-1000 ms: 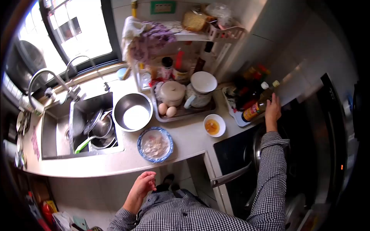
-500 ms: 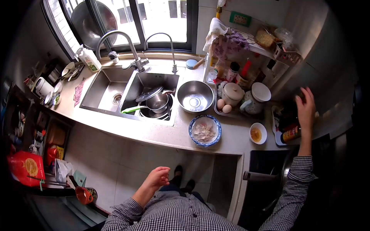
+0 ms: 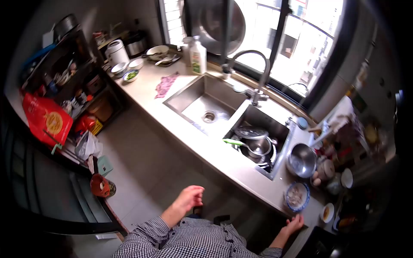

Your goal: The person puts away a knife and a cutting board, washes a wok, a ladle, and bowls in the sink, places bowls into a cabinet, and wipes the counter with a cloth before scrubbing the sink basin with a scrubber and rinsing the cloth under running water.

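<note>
My left hand (image 3: 190, 199) hangs over the floor in front of my shirt, fingers curled in and nothing visible in them. Lower right, near the counter's edge, my right hand (image 3: 295, 223) is empty, its fingers loosely bent and apart. Closest to it is a blue-rimmed bowl (image 3: 297, 197) holding pale raw pieces, perhaps meat. A small white bowl (image 3: 327, 213) with something amber in it stands further right. Behind the blue-rimmed bowl sits a steel mixing bowl (image 3: 302, 160).
A double sink (image 3: 202, 96) is set into the counter, with a lidded pan (image 3: 259, 146) and other cookware in its right basin. A pink cloth (image 3: 166, 85), a white bottle (image 3: 198, 56) and a bowl of chopped greens (image 3: 130, 76) stand left. Shelves and a red bag (image 3: 47, 118) are far left.
My view has turned left, bringing more of the left counter and shelves in. My right hand has come back from the dark tray area to the counter's front edge. My left hand stays curled.
</note>
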`<state>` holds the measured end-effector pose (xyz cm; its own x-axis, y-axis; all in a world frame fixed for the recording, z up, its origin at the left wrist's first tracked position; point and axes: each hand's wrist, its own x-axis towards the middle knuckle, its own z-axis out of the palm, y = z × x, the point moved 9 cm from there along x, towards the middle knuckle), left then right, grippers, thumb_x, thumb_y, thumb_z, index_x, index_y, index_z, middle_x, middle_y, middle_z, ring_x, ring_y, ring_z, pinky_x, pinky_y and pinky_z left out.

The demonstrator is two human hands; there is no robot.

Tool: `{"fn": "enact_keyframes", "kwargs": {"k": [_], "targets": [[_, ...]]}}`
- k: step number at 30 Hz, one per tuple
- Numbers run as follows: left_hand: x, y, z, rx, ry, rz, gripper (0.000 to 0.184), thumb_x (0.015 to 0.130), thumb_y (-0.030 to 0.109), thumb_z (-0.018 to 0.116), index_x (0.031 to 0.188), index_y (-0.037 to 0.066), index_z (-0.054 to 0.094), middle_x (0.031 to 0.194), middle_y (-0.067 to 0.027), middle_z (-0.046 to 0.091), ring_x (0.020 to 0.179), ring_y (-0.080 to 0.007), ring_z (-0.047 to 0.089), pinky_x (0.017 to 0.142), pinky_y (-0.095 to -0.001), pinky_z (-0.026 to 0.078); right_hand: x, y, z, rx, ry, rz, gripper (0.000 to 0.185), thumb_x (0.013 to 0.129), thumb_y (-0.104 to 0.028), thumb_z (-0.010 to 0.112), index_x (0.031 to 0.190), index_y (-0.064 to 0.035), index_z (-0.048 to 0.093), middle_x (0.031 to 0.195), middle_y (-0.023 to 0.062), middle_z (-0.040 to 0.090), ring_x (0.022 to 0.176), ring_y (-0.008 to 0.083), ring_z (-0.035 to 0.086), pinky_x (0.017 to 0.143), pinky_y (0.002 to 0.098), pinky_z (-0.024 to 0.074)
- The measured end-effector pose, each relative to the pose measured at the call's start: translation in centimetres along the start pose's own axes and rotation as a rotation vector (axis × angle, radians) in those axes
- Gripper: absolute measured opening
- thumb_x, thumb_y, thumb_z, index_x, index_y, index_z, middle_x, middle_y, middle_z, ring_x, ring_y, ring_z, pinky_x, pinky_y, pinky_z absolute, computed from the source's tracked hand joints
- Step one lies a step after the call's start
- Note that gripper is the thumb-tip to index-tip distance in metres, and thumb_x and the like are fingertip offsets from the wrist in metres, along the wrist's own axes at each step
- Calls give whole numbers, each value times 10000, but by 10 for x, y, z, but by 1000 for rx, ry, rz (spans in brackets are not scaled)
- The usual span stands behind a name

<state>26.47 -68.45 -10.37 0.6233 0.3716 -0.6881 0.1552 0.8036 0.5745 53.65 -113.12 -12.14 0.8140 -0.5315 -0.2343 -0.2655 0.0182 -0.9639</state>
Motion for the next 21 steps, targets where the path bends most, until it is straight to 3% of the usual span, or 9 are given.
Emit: {"fn": "enact_keyframes", "kwargs": {"k": [2, 5, 7, 9, 10, 17, 21], "targets": [[-7, 32, -58, -69, 106, 81, 122, 845, 131, 536, 952, 72, 546, 676, 0, 525, 556, -110, 518, 551, -305, 508, 1, 13, 1, -38, 9, 107, 438, 787, -397, 566, 1099, -105, 470, 942, 47, 488, 700, 168, 480, 476, 260, 423], [-12, 55, -115, -171, 169, 120, 125, 836, 131, 548, 947, 75, 548, 679, -2, 525, 564, -116, 516, 562, -308, 503, 33, 41, 27, -17, -44, 170, 459, 784, -470, 534, 1079, -123, 481, 940, 60, 489, 696, 200, 497, 472, 302, 441], [-13, 63, -143, -217, 188, 126, 129, 831, 131, 555, 947, 76, 549, 682, -2, 526, 569, -117, 514, 567, -309, 500, 46, 40, 29, -9, 5, 92, 397, 774, -414, 529, 1007, -93, 516, 835, 82, 538, 597, 221, 518, 477, 331, 459], [-12, 70, -162, -243, 209, 119, 134, 827, 129, 559, 947, 70, 548, 687, -8, 525, 574, -121, 512, 568, -311, 496, 9, 5, 42, -15, -2, -62, 357, 773, -360, 521, 988, -75, 521, 778, 94, 549, 605, 223, 531, 490, 341, 467], [-11, 73, -170, -252, 213, 112, 133, 829, 128, 557, 947, 68, 548, 688, -10, 525, 573, -122, 512, 566, -312, 496, 58, 39, 47, -87, -119, 185, 283, 782, -263, 495, 962, -48, 531, 747, 88, 539, 607, 210, 541, 459, 330, 459], [12, 105, -213, -325, 236, 75, 113, 837, 126, 551, 931, 66, 547, 683, -15, 523, 566, -129, 508, 546, -313, 496, 31, 47, 37, -151, 0, -108, 243, 774, -199, 475, 945, -37, 536, 739, 76, 537, 595, 200, 544, 434, 323, 448], [39, 138, -241, -332, 209, 65, 112, 838, 122, 543, 939, 74, 546, 682, -9, 523, 569, -127, 513, 542, -313, 498, -7, 43, 114, -50, -243, -277, 224, 770, -162, 464, 936, -31, 538, 734, 69, 536, 589, 194, 546, 419, 319, 442]]}}
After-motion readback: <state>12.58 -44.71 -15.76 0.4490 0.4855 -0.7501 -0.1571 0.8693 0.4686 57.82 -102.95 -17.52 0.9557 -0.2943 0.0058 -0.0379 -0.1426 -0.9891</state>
